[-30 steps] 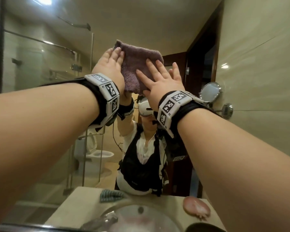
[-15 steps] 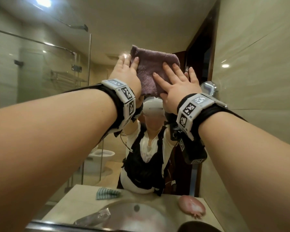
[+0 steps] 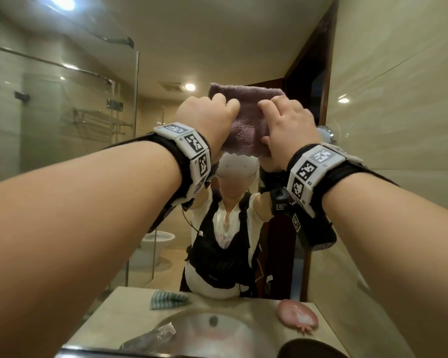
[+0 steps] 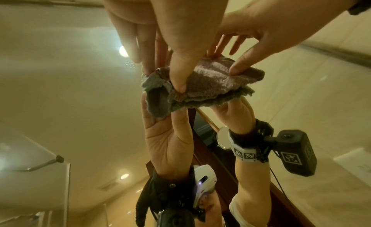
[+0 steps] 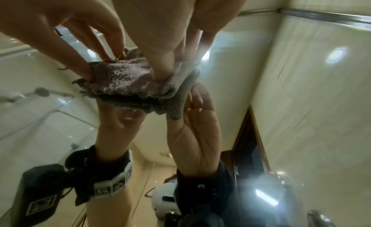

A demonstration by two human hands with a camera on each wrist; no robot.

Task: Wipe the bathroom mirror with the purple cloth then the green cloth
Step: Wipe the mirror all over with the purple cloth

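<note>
Purple cloth [image 3: 246,117] was found bunched against the bathroom mirror [image 3: 62,104], high up, held between both hands. Left hand [image 3: 204,117] pinched its left edge, thumb on the near face and fingers curled behind it. Right hand [image 3: 287,122] gripped the right edge likewise, thumb pressed into the pile. Folded layers hung below the thumbs in both wrist views. Green cloth [image 3: 167,299] appeared only as a reflection, lying on the counter left of the sink, well apart from either hand.
</note>
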